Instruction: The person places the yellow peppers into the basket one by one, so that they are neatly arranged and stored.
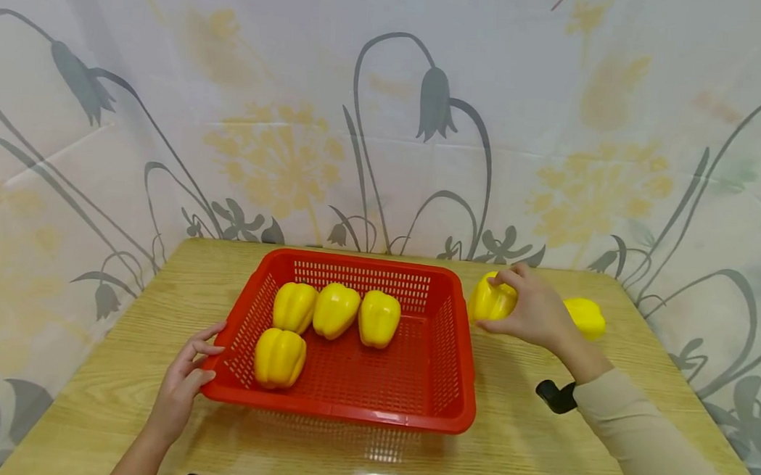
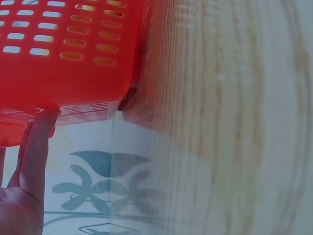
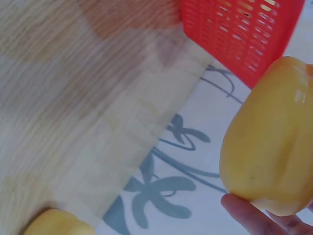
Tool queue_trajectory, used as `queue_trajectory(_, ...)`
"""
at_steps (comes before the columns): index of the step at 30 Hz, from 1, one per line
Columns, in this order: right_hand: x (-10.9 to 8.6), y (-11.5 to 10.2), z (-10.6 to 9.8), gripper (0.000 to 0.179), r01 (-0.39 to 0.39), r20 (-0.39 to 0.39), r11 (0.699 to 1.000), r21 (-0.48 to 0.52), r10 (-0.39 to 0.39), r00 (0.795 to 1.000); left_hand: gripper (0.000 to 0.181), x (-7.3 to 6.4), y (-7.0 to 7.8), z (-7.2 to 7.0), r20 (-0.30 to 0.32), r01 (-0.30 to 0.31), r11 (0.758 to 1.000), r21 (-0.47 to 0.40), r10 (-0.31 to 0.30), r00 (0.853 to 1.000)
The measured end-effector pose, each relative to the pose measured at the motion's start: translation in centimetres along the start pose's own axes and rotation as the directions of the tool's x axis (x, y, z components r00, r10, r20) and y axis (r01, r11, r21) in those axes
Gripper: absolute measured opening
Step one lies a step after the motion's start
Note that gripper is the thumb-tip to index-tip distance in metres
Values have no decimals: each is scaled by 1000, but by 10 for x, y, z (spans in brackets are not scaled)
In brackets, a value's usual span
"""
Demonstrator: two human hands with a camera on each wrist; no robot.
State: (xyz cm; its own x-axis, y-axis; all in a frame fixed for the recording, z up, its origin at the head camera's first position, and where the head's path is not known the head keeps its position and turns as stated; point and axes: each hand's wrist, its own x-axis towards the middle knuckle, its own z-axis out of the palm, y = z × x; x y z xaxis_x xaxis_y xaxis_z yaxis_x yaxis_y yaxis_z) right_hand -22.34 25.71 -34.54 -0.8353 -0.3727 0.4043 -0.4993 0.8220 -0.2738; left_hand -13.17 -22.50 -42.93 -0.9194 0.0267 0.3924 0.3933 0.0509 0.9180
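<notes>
A red plastic basket [image 1: 344, 412] with slotted walls holds several yellow bell peppers [image 1: 378, 319], grouped in its left half. At the basket's left rim, my left hand [image 1: 182, 381] touches the outside with extended fingers; the left wrist view shows a straight finger [image 2: 36, 156] against the red plastic. Just beyond the right rim, my right hand [image 1: 533, 308] pinches a yellow bell pepper [image 1: 491, 299] between thumb and fingers. That held pepper [image 3: 269, 142] fills the right side of the right wrist view, with fingertips at its lower end.
Another yellow bell pepper [image 1: 585, 317] lies on the wooden table [image 1: 505, 448], right of my right hand. A patterned cloth [image 1: 387, 122] hangs behind the table and along its sides. Small black objects [image 1: 555, 396] show by my right wrist and at the bottom edge.
</notes>
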Motion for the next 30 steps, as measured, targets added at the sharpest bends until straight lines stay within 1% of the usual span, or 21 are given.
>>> queue_trajectory(7, 9, -12, -10, 56, 51, -17, 999, 17, -50, 999, 26, 0, -1, 0, -2, 6, 1000, 13, -6, 1000)
queue_trajectory(11, 16, -23, -14, 55, 53, -17, 997, 53, -52, 999, 26, 0, 0, 0, 3, 13, 1000, 7, -13, 1000)
queue_trajectory(14, 20, -32, -16, 55, 41, 0, 995, 89, -41, 999, 27, 0, 0, 0, 3, 11, 1000, 8, -11, 1000)
queue_trajectory(18, 28, -43, -15, 56, 35, 20, 993, 109, -37, 999, 27, 0, -1, -1, -6, 2, 1000, 15, -2, 1000)
queue_trajectory(22, 35, -54, -12, 58, 48, 33, 990, 131, -53, 998, 26, -1, -1, -1, -14, -3, 1000, 19, 4, 1000)
queue_trajectory(26, 42, -64, -7, 58, 61, 58, 989, 135, -69, 996, 26, -1, -2, -1, -11, -2, 1000, 8, 2, 1000)
queue_trajectory(30, 50, -71, -2, 58, 70, 77, 984, 162, -84, 994, 27, 0, -2, -1, -3, 2, 1000, -1, -2, 1000)
